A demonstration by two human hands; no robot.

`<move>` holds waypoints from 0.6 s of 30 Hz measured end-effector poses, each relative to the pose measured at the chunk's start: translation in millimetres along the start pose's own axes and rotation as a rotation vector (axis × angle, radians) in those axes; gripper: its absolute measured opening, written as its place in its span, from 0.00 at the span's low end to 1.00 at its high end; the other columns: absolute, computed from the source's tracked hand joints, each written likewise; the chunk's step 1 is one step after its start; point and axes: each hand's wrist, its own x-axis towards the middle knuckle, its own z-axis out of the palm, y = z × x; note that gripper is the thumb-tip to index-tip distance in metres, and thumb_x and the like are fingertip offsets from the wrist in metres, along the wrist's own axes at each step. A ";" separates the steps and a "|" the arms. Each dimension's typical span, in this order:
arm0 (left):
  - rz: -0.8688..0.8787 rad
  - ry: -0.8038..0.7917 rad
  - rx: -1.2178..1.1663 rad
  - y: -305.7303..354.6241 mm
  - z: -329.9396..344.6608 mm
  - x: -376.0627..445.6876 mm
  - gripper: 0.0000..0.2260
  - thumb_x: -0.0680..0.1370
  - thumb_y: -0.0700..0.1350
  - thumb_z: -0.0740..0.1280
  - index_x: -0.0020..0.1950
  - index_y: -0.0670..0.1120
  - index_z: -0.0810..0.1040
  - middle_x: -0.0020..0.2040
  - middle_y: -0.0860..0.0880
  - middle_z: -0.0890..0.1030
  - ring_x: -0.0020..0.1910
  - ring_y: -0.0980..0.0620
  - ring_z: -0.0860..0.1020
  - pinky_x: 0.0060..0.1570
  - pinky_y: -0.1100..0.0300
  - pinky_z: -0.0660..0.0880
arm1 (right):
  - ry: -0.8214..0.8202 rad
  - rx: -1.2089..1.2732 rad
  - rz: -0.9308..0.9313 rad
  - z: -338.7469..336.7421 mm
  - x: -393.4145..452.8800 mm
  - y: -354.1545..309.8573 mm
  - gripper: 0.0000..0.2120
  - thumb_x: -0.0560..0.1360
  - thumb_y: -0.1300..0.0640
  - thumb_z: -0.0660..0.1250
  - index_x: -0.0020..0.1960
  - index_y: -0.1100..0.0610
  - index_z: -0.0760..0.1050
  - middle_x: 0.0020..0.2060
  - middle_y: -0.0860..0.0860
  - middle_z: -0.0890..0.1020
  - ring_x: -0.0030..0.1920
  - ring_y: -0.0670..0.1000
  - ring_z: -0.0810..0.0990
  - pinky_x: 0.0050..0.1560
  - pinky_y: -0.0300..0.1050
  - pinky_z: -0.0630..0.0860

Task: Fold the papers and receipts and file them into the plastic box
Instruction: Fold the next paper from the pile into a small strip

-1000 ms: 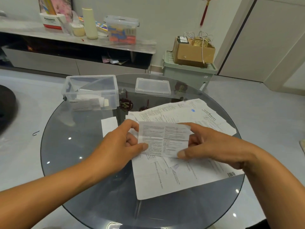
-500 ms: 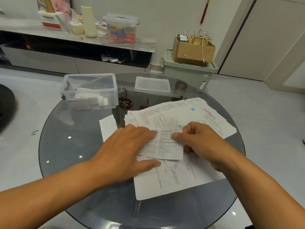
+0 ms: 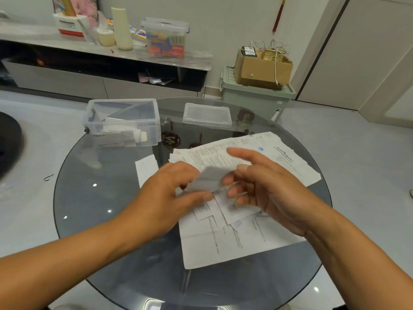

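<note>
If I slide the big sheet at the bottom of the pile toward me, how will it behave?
The big sheet looks thin, so it will probably flop and buckle rather than move stiffly. On the smooth glass table it should glide easily. The smaller papers lying on it would likely ride along or shift.

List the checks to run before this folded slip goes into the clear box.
1. Folded paper held by the left hand: ok, its fingers pinch the near edge.
2. Right hand free of the slip: cannot tell, the fingers are spread and blurred beside it.
3. Fold finished and flat: cannot tell, the paper is motion-blurred.
4. Plastic box open: ok, its lid lies apart on the glass table, to the box's right.
5. Space in the box: ok, a few folded papers lie at the bottom, with room above them.
6. More to fold: ok, a pile of papers lies under the hands.
</note>
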 end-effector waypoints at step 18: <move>-0.112 0.088 -0.334 21.6 -25.5 9.1 0.31 0.66 0.40 0.80 0.65 0.58 0.75 0.38 0.58 0.83 0.33 0.59 0.78 0.38 0.71 0.75 | 0.144 -0.225 -0.295 16.1 4.8 16.4 0.15 0.75 0.42 0.71 0.47 0.54 0.86 0.48 0.52 0.87 0.47 0.47 0.85 0.48 0.41 0.80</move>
